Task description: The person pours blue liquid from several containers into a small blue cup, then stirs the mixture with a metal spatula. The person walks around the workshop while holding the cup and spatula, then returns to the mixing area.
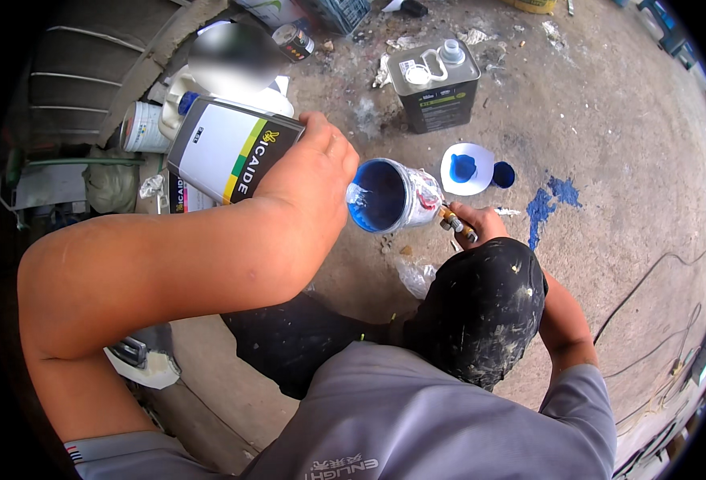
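Observation:
My left hand (pixel 317 156) is wrapped round one end of a tilted rectangular metal can (pixel 213 148) with a white, black and green label. That end, beside the paint cup, is mostly hidden by the hand. The open cup (pixel 417 196) tips toward the can, its inside coated with blue paint. Something pale and glossy shows at its rim; I cannot tell whether it is liquid. Brass fittings of what looks like a spray gun (pixel 459 224) sit against the cup's base. My right hand (pixel 483 226) is closed round this gun, close to my right knee.
A dark rectangular can (pixel 441 104) with a handle and cap stands ahead. Near it lie a white sheet (pixel 467 170) with blue paint and a small blue-filled lid (pixel 503 174). Blue paint (pixel 541 212) stains the concrete. Cables (pixel 649 288) run along the right; more containers (pixel 143 126) crowd the left.

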A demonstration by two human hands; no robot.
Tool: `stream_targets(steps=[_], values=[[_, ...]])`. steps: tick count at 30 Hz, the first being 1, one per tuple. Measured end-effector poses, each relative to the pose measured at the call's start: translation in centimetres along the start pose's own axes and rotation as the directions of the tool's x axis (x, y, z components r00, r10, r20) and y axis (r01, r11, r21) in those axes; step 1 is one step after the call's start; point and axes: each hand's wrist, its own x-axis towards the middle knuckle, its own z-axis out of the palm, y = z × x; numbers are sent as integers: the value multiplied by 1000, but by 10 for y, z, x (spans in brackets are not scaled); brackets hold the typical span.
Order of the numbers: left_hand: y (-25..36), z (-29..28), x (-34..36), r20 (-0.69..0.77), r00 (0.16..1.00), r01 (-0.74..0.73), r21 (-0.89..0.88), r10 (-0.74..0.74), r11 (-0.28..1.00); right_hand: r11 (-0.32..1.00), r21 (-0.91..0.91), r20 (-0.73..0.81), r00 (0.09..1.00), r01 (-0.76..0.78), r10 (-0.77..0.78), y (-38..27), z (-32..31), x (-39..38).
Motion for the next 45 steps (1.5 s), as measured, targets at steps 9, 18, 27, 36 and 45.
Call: stream_targets(steps=[9,18,27,36,45], values=[[3,4,4,24,999,22,9,-22,1000,1000,13,-4,1000,1,-1,0,2,2],[6,39,9,-112,989,85,-93,-96,992,998,-1,22,998,-59,59,1,5,4],[42,163,51,-317,807,-127,-917,-499,379,993,104,-65,996,-56,63,20,16,5],[163,215,225,191,554,54,-980,-810,-194,971,201,-46,989,-127,139,18,-1,6],[185,238,245,276,415,-26,-949,-867,-315,969,148,-235,945,-197,228,21,-4,5]])
